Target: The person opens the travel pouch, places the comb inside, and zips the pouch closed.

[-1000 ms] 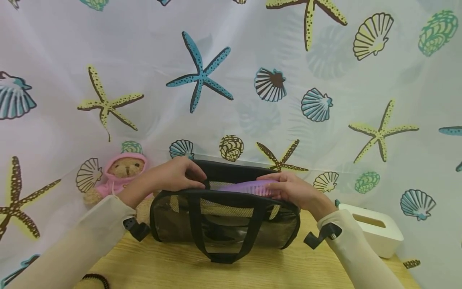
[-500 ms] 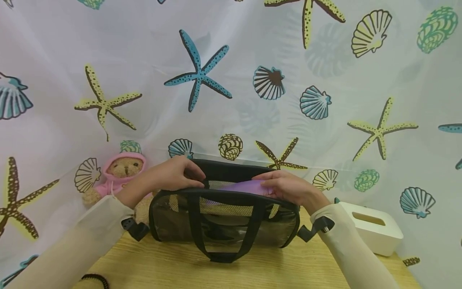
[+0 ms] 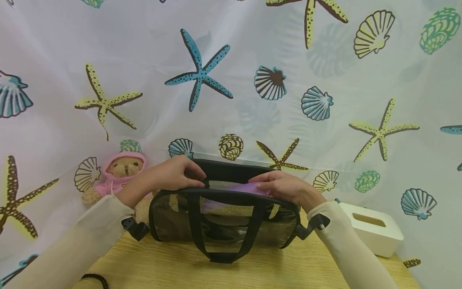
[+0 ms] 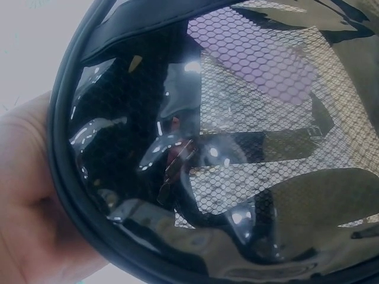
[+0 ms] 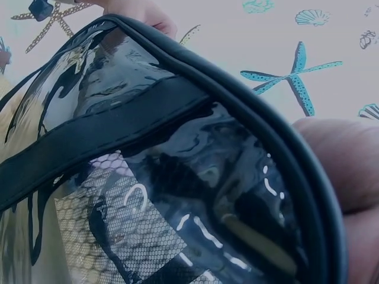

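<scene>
Comb (image 3: pixel 241 188) lower | right fingers (image 3: pixel 268 186) pinch it; left fingers (image 3: pixel 195 168) hold bag rim (image 3: pixel 223 195) | head view alone shows both grips

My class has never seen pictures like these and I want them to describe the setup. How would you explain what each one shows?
There is no machine here: a person works bare-handed. The wide picture comes from a camera on the head, looking forward and down. The two close ones come from cameras on the wrists; both look through the clear panels of the bag.

That see-through, black-edged bag sits on a wood-grain table. On the left is a teddy bear in a pink hood; on the right, a white box with a slot on top.

The left hand grips the bag's opening at its left end. The right hand holds a purple comb, partly inside the bag.
</scene>
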Demonstrator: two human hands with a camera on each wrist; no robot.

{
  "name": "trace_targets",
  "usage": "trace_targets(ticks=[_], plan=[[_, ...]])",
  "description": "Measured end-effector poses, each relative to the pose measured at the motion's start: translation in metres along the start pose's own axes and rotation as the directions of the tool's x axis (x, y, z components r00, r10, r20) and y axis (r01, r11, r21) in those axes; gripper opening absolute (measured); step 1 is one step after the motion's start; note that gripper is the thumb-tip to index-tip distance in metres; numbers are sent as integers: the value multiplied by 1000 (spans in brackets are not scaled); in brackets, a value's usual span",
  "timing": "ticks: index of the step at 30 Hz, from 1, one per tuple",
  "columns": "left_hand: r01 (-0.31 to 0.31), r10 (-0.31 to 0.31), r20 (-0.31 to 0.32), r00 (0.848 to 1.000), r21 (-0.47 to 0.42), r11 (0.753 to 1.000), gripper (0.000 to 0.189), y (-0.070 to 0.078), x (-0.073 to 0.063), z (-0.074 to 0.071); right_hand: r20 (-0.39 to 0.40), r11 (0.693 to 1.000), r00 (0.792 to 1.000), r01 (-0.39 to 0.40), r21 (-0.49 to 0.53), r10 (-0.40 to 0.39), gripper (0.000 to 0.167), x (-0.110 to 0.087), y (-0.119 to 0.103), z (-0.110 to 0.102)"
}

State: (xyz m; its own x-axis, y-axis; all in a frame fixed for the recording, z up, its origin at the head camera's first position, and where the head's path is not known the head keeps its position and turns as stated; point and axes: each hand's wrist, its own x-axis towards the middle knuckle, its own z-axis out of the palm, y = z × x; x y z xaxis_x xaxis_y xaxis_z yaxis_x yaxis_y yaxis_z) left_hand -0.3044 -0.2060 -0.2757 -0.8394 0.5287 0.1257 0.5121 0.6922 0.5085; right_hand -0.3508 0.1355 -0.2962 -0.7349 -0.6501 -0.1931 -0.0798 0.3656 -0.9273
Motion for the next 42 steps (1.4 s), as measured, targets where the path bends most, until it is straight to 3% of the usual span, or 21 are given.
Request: trace_targets(ticks=[10,17,24,42], plan=[[18,-18,-15,1000,15,1000,29,1,-4,-2,27,994,999,29,-110,-26,43,8,-3,1],[1,-1,-10,1000,9,1000,30,2,-2,-1,-15,989,1000,3,-151,-5,39,9,-1,3],[15,-15,-9,1000,7,1000,30,2,-1,-2,-18,968,998,56,-245,-62,38,11,0,1],[13,-13,2,1000,-5,1000,30,2,1,3,-97,974,993,39,-223,-62,37,5,2,5]])
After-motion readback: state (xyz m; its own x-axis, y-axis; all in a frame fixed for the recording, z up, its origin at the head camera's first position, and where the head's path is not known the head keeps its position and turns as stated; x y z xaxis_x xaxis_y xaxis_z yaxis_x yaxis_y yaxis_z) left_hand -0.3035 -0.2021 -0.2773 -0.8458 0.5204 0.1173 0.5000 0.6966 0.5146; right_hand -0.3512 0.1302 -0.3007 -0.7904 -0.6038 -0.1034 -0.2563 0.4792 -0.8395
